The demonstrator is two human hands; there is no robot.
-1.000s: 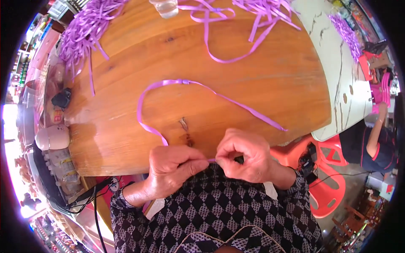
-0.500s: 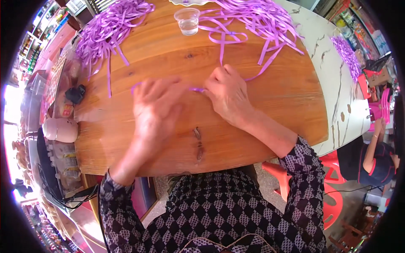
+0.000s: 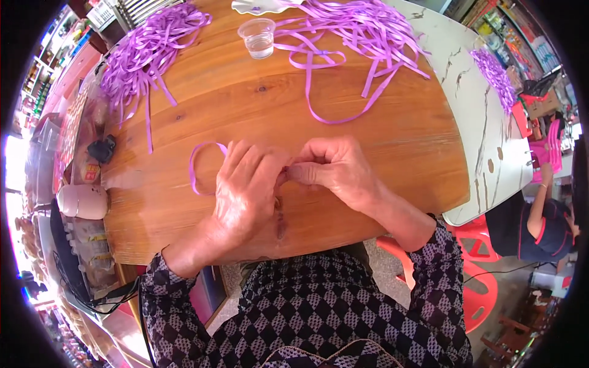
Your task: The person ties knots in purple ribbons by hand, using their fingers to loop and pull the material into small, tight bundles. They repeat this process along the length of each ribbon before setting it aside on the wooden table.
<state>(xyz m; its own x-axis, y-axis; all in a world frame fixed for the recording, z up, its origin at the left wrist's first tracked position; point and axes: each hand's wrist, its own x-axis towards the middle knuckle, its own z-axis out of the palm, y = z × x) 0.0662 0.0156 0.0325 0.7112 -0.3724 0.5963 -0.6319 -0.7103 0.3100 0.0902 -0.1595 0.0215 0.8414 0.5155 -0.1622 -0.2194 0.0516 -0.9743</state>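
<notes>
My two hands meet above the middle of the wooden table (image 3: 343, 227). A thin purple ribbon (image 3: 192, 167) curves out in a loop to the left of my left hand (image 3: 248, 187) and runs in under its fingers. That hand is closed, with its fingertips bent toward the right hand and a little blurred. Thumb and forefinger of my right hand (image 3: 340, 172) are pinched together at the left fingertips, where a small dark purple bit of the ribbon shows. The exact place where the ribbon is gripped is mostly hidden by the fingers.
Purple ribbon piles lie at the far left (image 3: 147, 55) and far right (image 3: 380, 37). A clear plastic cup (image 3: 257, 44) with liquid stands between them, near a white dish (image 3: 264, 7). A pink rounded object (image 3: 83, 202) sits at left. Another person (image 3: 545, 230) is at right.
Both hands have come nearer to me and closer together. My right hand has turned into a pinch. More of the ribbon loop now shows at the left.
</notes>
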